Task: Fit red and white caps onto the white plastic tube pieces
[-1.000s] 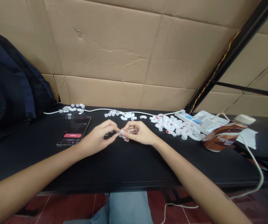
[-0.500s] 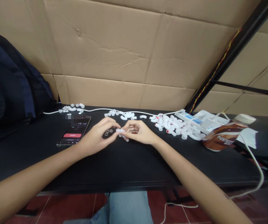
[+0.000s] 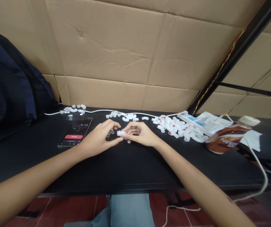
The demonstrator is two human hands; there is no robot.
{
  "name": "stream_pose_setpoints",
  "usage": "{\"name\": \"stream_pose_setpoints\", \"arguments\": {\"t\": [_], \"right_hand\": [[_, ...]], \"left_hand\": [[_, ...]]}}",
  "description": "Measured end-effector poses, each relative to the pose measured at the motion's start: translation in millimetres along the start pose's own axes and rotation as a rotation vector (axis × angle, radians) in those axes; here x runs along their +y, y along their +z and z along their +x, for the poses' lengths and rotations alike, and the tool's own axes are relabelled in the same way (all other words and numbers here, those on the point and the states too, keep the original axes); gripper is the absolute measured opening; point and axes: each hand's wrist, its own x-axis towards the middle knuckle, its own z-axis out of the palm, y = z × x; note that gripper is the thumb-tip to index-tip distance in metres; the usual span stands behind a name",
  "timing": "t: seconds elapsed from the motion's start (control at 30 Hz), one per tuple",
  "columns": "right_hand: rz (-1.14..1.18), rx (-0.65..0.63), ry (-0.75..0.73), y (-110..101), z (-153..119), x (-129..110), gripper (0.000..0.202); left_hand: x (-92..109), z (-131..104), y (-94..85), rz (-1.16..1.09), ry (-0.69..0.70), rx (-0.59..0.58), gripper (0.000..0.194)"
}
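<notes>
Between the thumb and fingers of my right hand is a small translucent white plastic fitting, its one end pointing left. My left hand is just left of it, the thumb and curled fingers parted; the thumb tip lies close under the fitting, and I cannot tell if it touches. Several small clear rings lie on the black table behind my left fingers. A bit of red shows within my right hand's curl. One more small clear ring rests below my right hand.
A large heap of white fittings, some with red parts, lies to the right. Smaller groups line the white cable at the back. A phone and dark backpack stand left, a brown bottle right, before a cardboard wall.
My left fingers have opened and drawn away from the white fitting, which shows more clearly now. My right hand keeps hold of it in nearly the same place.
</notes>
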Motion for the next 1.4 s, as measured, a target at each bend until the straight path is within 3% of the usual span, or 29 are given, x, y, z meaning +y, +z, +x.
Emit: {"name": "stream_pose_setpoints", "arguments": {"t": [0.17, 0.27, 0.37, 0.53, 0.63, 0.73, 0.9, 1.03, 1.1, 1.23, 1.4], "right_hand": [[-0.002, 0.003, 0.007, 0.5, -0.3, -1.0, 0.023], [-0.002, 0.003, 0.02, 0.2, 0.0, 0.3, 0.024], [0.007, -0.014, 0.023, 0.0, 0.2, 1.7, 0.025], [0.004, -0.028, 0.024, 0.0, 0.0, 2.1, 0.024], [0.004, -0.032, 0.031, -0.3, 0.3, 3.1, 0.024], [0.004, -0.036, 0.038, -0.5, 0.4, 3.4, 0.026], [-0.011, -0.032, 0.031, -0.1, -0.1, 2.5, 0.025], [-0.025, -0.04, 0.05, 0.4, -0.1, 2.8, 0.027], [-0.024, -0.042, 0.049, 0.3, 0.1, 2.5, 0.028], [-0.027, -0.028, 0.027, -0.7, 0.3, 1.5, 0.026], [0.018, -0.037, 0.061, -0.3, 0.3, 1.3, 0.026]], "left_hand": [[-3.4, 1.0, 1.1, 0.01, -0.028, -0.097, 0.026], [-5.4, 0.7, 3.5, -0.057, -0.012, -0.065, 0.016], [-4.9, 0.0, 4.4, -0.093, -0.04, -0.04, 0.028], [-4.3, 0.5, 4.0, -0.102, -0.08, -0.129, 0.023], [-5.3, 0.5, 5.2, -0.114, -0.029, -0.085, 0.015], [-5.1, 0.2, 5.9, -0.111, -0.028, -0.05, 0.026], [-4.5, 0.9, 4.7, -0.086, -0.056, -0.141, 0.026], [-5.5, 0.5, 5.2, -0.108, 0.004, -0.081, 0.015], [-5.6, -0.2, 5.6, -0.106, 0.002, -0.053, 0.02], [-6.2, -0.5, 5.9, -0.088, -0.022, -0.088, 0.019], [-8.0, 0.6, 6.0, -0.037, 0.067, -0.071, 0.012]]}}
